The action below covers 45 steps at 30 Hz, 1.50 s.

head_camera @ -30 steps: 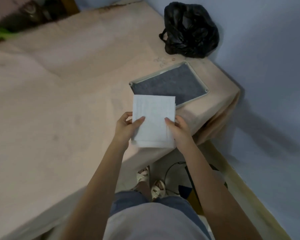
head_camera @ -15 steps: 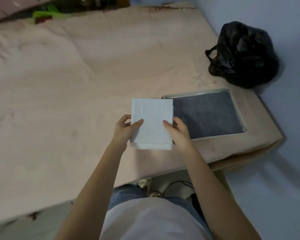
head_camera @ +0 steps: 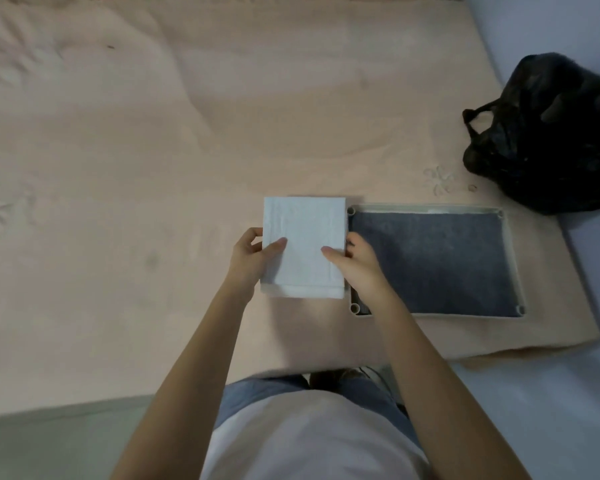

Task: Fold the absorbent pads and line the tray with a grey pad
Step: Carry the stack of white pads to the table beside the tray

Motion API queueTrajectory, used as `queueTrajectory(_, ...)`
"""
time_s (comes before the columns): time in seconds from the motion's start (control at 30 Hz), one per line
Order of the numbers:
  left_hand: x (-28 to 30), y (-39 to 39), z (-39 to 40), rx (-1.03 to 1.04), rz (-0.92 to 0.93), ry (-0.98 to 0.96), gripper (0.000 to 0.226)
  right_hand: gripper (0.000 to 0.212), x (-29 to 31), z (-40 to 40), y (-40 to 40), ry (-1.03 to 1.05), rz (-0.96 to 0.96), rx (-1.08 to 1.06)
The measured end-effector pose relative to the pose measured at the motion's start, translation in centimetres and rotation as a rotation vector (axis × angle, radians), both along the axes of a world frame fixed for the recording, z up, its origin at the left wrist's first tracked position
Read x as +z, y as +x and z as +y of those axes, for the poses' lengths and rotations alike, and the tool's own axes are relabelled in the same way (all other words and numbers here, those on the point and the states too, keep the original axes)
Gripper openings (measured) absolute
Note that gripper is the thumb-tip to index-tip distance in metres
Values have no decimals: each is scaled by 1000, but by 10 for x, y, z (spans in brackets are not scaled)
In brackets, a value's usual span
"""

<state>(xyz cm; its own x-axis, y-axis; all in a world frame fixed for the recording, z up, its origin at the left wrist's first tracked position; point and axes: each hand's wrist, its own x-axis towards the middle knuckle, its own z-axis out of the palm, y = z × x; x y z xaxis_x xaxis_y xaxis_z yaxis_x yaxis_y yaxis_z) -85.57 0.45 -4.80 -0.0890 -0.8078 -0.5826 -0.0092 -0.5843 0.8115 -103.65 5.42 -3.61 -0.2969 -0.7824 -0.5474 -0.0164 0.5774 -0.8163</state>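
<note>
- Your two bare arms reach forward from your body, side by side, over the pink blanket [head_camera: 118, 202] that covers the bed.
- Your left hand [head_camera: 253, 259] grips the left edge of the folded white pad [head_camera: 303, 244]. The thumb lies flat on top of the pad and the other fingers curl under it.
- Your right hand [head_camera: 359, 265] grips the right edge of the same pad. Its thumb also lies on top, pointing to the left, and the fingers wrap round the side.
- The folded white pad is held between your hands, just above the blanket or on it; you cannot tell which. It looks nearly square, a bit longer going away from you. Its edges run straight with the bed. A thicker folded strip shows along the edge nearest you.
- Just to the right of the pad sits the tray [head_camera: 515, 268]. It lies flat on the blanket with its long side going left to right.
- The grey pad [head_camera: 437, 258] lies flat inside the tray and fills almost all of it.
- Farther back on the right, a black plastic bag [head_camera: 548, 133] sits at the corner of the bed, apart from the tray.
</note>
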Motion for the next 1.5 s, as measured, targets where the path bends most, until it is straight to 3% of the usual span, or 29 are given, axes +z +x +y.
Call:
queueTrajectory(0.2, -14, -11, -5, 19, -137, -45, 16, 40, -9, -24, -5, -3, 213, 162)
queueTrajectory(0.4, -29, -17, -6, -21, -458, -144, 18, 67, -15, -36, -8, -55, 319, 401)
queueTrajectory(0.63, -35, -6, -2, -149, -715, -171, 37, 95, -17, -31, -6, 34, 447, 627)
queueTrajectory(0.9, -35, 0, 2, -281, -884, -211, 49, 78, -12, -27, 7, 117, 769, 755)
queueTrajectory(1.03, -31, 0, 3, -320, -1052, -261, 54, 83, -9, -24, 20, 186, 895, 767)
queueTrajectory(1.1, -30, -1, 4, -331, -1223, -443, 55, 83, -9, -22, 25, 175, 1014, 760)
queueTrajectory(1.17, -33, -6, 9, -350, -1344, -756, 51, 75, -11, -19, 27, 59, 1104, 790)
queueTrajectory(1.27, -42, -22, 15, -461, -1186, -1001, 50, 60, -15, -18, 30, -118, 1093, 883)
queueTrajectory(1.37, -44, -30, 13, -501, -1082, -906, 51, 56, -26, -22, 35, -97, 1167, 888)
queueTrajectory(1.5, -55, -21, 4, -586, -1091, -820, 54, 59, -46, -28, 36, 14, 1258, 894)
